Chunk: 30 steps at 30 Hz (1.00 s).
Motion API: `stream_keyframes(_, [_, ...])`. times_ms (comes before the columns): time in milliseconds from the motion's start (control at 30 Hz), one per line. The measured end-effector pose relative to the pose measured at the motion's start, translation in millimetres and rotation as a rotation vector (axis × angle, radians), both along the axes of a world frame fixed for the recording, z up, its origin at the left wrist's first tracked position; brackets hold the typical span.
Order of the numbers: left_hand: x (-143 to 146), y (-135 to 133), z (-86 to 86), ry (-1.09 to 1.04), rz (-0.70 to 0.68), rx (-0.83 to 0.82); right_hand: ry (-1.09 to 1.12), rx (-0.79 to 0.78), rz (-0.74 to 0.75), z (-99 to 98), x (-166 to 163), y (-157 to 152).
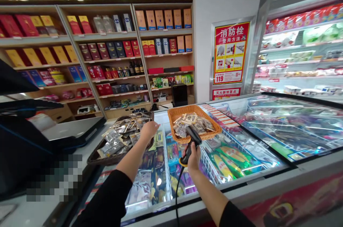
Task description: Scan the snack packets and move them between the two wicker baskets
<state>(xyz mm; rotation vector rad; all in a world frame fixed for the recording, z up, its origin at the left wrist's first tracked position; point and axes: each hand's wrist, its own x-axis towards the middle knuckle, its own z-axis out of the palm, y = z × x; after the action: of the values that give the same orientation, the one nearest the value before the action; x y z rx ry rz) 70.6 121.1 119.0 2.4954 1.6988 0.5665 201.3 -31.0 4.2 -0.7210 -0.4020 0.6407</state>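
Over the glass freezer lid [270, 127]: right hand [193, 158] fisted round black pistol-shaped scanner [192, 140], nose at oval orange woven basket [212, 135] on it; left hand [148, 129] curled onto crinkly packets [119, 137] in dark wicker basket [94, 158] at its left edge, grip can't tell.

Far left, you find 3 bays of wall shelving [107, 59] stocked with red, yellow and blue boxes. To its right, a red poster [230, 52] marked 119 hangs on the white wall. Far right stands an open chilled cabinet [300, 48]. The glass-topped chest freezer [281, 127] spans the near ground, with green-yellow packets [227, 159] inside. A grey tray [72, 128] lies near left.
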Motion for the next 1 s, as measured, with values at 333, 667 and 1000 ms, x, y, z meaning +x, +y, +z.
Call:
stream_keyframes(333, [-102.9,7.5,-33.7,0.185,0.337,-0.111,-0.202,-0.025,0.391,-9.3,-26.0,0.7])
stream_keyframes(667, [-119.5,16.3,-51.3,-0.907,-0.026,-0.126,-0.604,-0.095,0.305,-3.2,-36.9,-20.3])
stream_keyframes(1000, [-122.2,13.6,-52.0,-1.074,-0.085,-0.260,-1.041,-0.173,0.353,12.6,-50.4,-28.8])
